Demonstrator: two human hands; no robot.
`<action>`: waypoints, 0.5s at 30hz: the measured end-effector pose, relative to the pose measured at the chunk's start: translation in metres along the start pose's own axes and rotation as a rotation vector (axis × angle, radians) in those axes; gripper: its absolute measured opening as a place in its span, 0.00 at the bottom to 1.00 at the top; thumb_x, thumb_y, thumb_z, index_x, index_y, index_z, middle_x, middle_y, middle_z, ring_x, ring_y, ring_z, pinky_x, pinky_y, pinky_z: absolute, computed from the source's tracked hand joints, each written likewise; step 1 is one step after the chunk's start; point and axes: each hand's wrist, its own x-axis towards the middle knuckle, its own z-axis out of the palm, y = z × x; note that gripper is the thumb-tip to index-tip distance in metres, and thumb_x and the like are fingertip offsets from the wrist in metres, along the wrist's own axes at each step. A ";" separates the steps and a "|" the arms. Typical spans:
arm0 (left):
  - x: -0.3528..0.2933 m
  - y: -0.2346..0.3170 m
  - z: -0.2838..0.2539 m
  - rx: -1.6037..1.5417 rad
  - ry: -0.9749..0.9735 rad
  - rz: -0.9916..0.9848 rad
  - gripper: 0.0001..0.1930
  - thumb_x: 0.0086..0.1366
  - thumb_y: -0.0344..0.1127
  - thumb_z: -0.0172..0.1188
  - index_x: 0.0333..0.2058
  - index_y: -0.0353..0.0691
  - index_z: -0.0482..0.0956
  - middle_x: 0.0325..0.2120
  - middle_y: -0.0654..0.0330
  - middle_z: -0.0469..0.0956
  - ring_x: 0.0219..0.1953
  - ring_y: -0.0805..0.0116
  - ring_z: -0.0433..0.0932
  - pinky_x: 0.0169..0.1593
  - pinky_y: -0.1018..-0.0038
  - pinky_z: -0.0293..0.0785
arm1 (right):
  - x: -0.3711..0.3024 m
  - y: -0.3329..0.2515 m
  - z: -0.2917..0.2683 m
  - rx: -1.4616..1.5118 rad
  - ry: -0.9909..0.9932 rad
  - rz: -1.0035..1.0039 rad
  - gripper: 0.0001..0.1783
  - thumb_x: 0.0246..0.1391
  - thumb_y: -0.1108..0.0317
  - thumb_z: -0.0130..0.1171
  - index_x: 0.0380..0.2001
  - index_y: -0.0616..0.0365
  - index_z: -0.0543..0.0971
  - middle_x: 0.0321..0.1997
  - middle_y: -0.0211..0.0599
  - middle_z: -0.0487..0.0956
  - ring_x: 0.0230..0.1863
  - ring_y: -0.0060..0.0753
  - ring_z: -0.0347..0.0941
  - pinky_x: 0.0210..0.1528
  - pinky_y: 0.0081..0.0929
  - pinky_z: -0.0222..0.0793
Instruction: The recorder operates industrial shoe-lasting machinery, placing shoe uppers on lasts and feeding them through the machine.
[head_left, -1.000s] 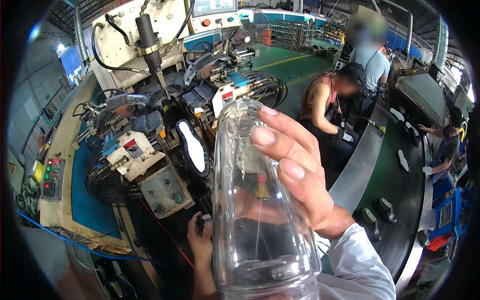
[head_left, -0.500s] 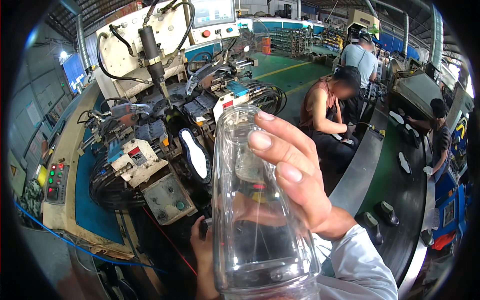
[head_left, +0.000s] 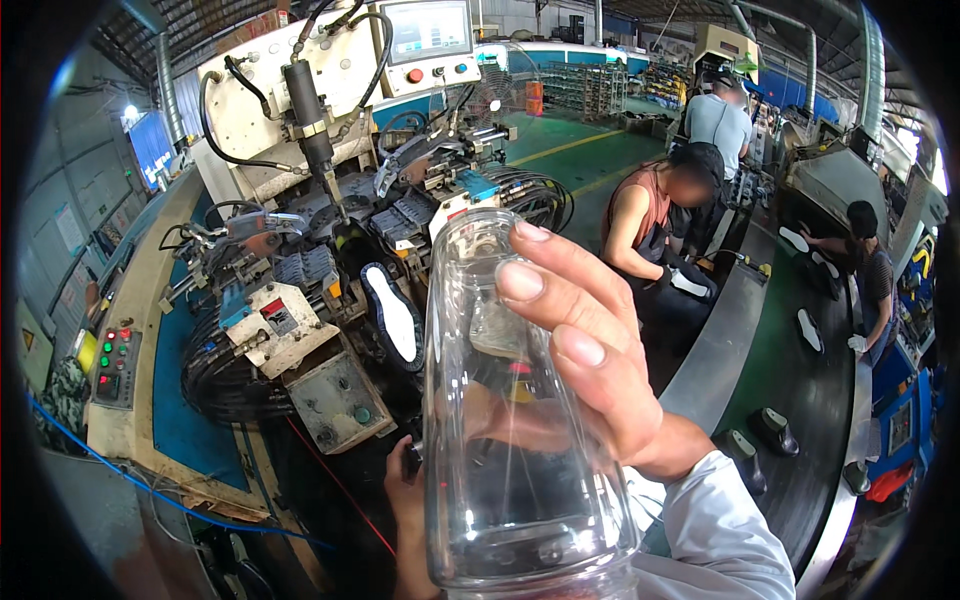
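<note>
Head view looks over a factory hall with a green floor [head_left: 590, 160] and, far back, racks of shelving [head_left: 585, 88]. On the left stands a big machine [head_left: 330, 190] with hoses, a screen and a control panel [head_left: 113, 362]; a shoe [head_left: 392, 315] sits sole-up in it. On the right a dark conveyor belt [head_left: 800, 420] carries shoes past seated people. Near the camera, blocking much of the middle, a clear plastic bottle [head_left: 510, 440] is held upright; the right hand [head_left: 590, 350] wraps its fingers around it from the right. The left hand [head_left: 405, 500] shows low behind the bottle; I cannot tell its grip.
</note>
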 end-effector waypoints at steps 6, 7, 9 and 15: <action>-0.003 0.005 0.004 0.023 -0.004 0.011 0.30 0.70 0.24 0.70 0.68 0.32 0.72 0.53 0.53 0.82 0.53 0.69 0.83 0.60 0.71 0.80 | -0.008 0.007 0.011 0.034 0.066 -0.020 0.33 0.55 0.65 0.80 0.53 0.72 0.72 0.55 0.65 0.85 0.54 0.68 0.85 0.58 0.61 0.84; -0.003 0.006 0.004 0.028 -0.004 0.012 0.30 0.70 0.24 0.70 0.68 0.32 0.71 0.53 0.53 0.82 0.53 0.68 0.83 0.60 0.71 0.80 | -0.009 0.008 0.013 0.041 0.079 -0.022 0.33 0.55 0.65 0.80 0.53 0.72 0.72 0.55 0.65 0.85 0.54 0.68 0.85 0.58 0.61 0.84; -0.004 0.009 0.006 0.036 -0.012 0.015 0.30 0.70 0.23 0.71 0.68 0.32 0.71 0.53 0.53 0.83 0.53 0.68 0.83 0.60 0.71 0.80 | -0.012 0.010 0.015 0.049 0.103 -0.029 0.33 0.55 0.66 0.80 0.54 0.72 0.72 0.55 0.65 0.86 0.54 0.67 0.85 0.58 0.61 0.84; -0.003 0.017 0.011 0.066 -0.030 0.025 0.31 0.69 0.23 0.71 0.68 0.32 0.70 0.52 0.53 0.83 0.52 0.68 0.83 0.60 0.71 0.80 | -0.017 0.014 0.016 0.055 0.136 -0.038 0.32 0.56 0.65 0.80 0.54 0.71 0.72 0.55 0.65 0.86 0.54 0.67 0.85 0.57 0.61 0.84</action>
